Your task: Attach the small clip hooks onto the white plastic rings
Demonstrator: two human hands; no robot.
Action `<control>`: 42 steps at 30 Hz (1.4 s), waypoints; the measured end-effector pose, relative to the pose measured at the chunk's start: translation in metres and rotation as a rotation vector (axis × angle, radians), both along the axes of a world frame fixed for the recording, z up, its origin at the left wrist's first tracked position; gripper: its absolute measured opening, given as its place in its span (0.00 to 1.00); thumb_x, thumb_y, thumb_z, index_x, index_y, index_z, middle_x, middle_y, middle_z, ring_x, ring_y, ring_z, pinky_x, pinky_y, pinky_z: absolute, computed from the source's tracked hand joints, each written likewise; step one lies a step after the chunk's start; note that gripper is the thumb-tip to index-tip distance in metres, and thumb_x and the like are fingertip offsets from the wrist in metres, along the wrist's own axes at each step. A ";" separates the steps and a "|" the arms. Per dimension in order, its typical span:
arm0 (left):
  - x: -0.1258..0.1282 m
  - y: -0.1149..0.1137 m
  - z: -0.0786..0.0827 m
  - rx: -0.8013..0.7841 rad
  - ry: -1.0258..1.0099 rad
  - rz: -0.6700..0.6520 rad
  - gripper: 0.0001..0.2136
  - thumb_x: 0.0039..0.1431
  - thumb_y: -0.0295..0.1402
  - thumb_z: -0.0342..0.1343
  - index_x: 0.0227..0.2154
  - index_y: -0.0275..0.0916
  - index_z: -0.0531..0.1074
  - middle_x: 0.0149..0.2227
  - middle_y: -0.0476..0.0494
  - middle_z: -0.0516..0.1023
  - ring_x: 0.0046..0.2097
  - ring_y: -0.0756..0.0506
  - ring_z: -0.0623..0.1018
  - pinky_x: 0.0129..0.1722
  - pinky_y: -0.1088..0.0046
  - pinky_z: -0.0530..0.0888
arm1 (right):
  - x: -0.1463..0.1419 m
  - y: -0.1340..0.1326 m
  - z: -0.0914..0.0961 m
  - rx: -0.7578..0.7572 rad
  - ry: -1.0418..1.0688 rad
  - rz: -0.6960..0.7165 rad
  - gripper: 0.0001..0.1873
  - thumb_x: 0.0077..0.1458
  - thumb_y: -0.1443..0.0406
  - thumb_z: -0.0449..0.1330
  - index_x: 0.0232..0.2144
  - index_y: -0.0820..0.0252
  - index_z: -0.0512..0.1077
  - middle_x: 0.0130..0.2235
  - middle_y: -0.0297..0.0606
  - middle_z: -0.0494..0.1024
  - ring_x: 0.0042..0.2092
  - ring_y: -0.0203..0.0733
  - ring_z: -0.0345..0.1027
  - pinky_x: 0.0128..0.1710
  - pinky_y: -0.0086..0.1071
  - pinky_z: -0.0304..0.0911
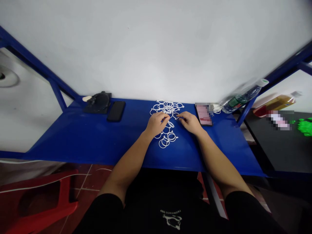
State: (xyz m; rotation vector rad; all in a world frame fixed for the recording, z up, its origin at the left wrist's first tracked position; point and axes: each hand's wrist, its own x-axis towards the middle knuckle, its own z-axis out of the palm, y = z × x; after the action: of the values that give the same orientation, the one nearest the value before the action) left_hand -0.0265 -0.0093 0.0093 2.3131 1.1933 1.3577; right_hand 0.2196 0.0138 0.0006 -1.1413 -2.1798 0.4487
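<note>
Several white plastic rings (168, 107) lie in a loose pile on the blue table (97, 139), near the wall. More white rings (167, 139) lie closer to me, between my wrists. My left hand (156, 123) rests on the rings with its fingers curled, pinching a white ring (170, 123) at its fingertips. My right hand (190, 122) sits just to the right, fingers bent, its fingertips pinched on a ring (175, 117) at the pile's edge. The two hands' fingertips nearly meet.
A black phone (116, 110) and a dark bundle (98, 102) lie at the left back. Another phone (204, 114), a white cable (217, 108) and a lying water bottle (243, 96) are at the right. A red stool (39, 201) stands below left.
</note>
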 end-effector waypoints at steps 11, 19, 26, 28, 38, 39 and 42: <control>-0.037 0.032 -0.021 -0.218 0.151 0.426 0.05 0.64 0.30 0.64 0.42 0.41 0.81 0.47 0.38 0.81 0.49 0.37 0.78 0.52 0.56 0.74 | -0.003 0.005 -0.008 -0.076 -0.255 -0.071 0.11 0.63 0.66 0.60 0.44 0.57 0.81 0.44 0.43 0.83 0.43 0.46 0.77 0.46 0.37 0.70; -0.009 0.016 -0.017 -0.042 0.044 0.051 0.08 0.66 0.35 0.64 0.46 0.43 0.81 0.45 0.44 0.84 0.49 0.43 0.81 0.53 0.60 0.78 | -0.019 -0.013 0.003 -0.052 0.298 -0.124 0.13 0.62 0.55 0.65 0.41 0.57 0.82 0.31 0.37 0.81 0.28 0.38 0.68 0.31 0.33 0.65; 0.005 0.001 -0.010 0.030 0.002 -0.064 0.05 0.69 0.34 0.60 0.40 0.43 0.81 0.39 0.46 0.85 0.42 0.46 0.82 0.46 0.65 0.79 | -0.032 -0.021 0.000 -0.331 0.531 0.007 0.19 0.56 0.48 0.70 0.36 0.57 0.82 0.21 0.28 0.70 0.22 0.33 0.57 0.23 0.30 0.54; 0.005 0.000 -0.009 -0.005 -0.012 -0.071 0.04 0.69 0.32 0.60 0.39 0.42 0.80 0.39 0.46 0.84 0.42 0.46 0.82 0.45 0.65 0.79 | -0.032 -0.019 -0.002 -0.406 0.571 0.009 0.21 0.53 0.46 0.71 0.36 0.57 0.81 0.20 0.28 0.69 0.21 0.33 0.55 0.21 0.29 0.52; 0.005 0.002 -0.008 -0.129 0.035 -0.085 0.06 0.70 0.31 0.57 0.37 0.41 0.79 0.38 0.46 0.83 0.41 0.46 0.80 0.45 0.66 0.77 | -0.038 -0.016 -0.006 -0.408 0.549 0.008 0.24 0.55 0.43 0.68 0.36 0.57 0.79 0.23 0.29 0.72 0.22 0.34 0.59 0.23 0.29 0.56; 0.004 0.003 -0.008 -0.136 0.048 -0.079 0.07 0.70 0.31 0.57 0.37 0.41 0.79 0.38 0.46 0.83 0.41 0.46 0.80 0.45 0.66 0.76 | -0.038 -0.015 -0.007 -0.387 0.529 -0.006 0.24 0.56 0.43 0.67 0.37 0.57 0.79 0.24 0.30 0.74 0.23 0.34 0.60 0.24 0.30 0.57; 0.001 0.003 -0.007 -0.175 0.101 -0.093 0.07 0.69 0.31 0.58 0.37 0.42 0.80 0.38 0.46 0.83 0.41 0.46 0.80 0.44 0.66 0.76 | -0.032 -0.008 -0.012 -0.292 0.434 -0.071 0.22 0.61 0.46 0.63 0.41 0.58 0.80 0.30 0.35 0.80 0.28 0.39 0.69 0.30 0.32 0.65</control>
State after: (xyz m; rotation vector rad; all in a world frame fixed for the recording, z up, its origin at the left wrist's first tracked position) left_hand -0.0251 -0.0063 0.0018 2.3042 1.1667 1.0723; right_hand 0.1872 0.0055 -0.0112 -1.1412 -1.7289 0.9139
